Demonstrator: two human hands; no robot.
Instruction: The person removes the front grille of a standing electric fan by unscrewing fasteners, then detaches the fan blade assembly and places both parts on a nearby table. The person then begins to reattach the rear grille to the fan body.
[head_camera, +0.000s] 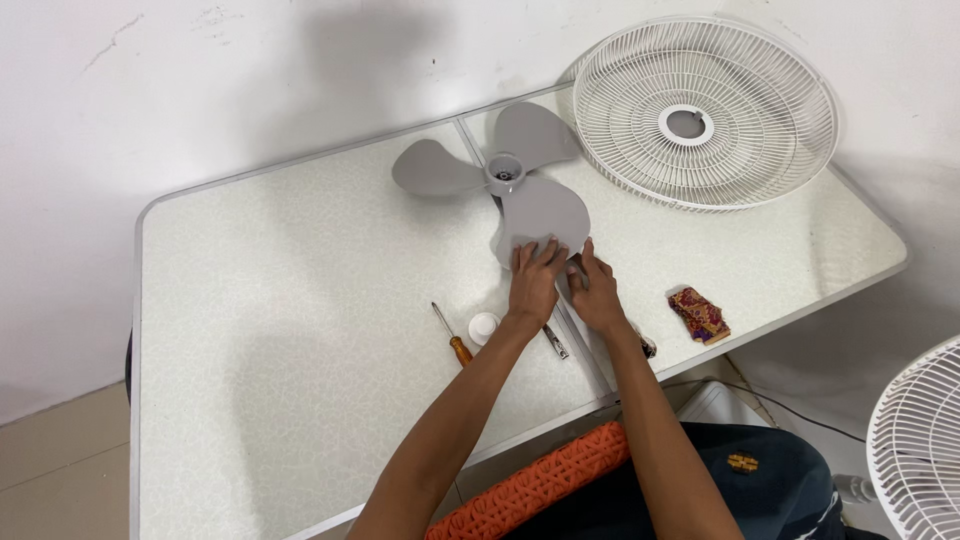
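On table (300, 330) centre, left hand (533, 283) lies flat on grey fan blade (535, 205); right hand (595, 292) beside it, fingers together, possibly pinching something small. Blade-cleaning step, probably; next needs steady pressure.

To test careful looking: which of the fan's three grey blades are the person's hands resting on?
The blade pointing toward the person; both hands touch its near edge, while the other two point away, untouched.

A white fan grille (705, 112) is lying flat at the table's (300, 330) far right corner. A screwdriver (451, 335) and a small white cap (483, 326) are sitting near each other, and what is possibly a patterned cloth (699, 313) is resting near the right edge.
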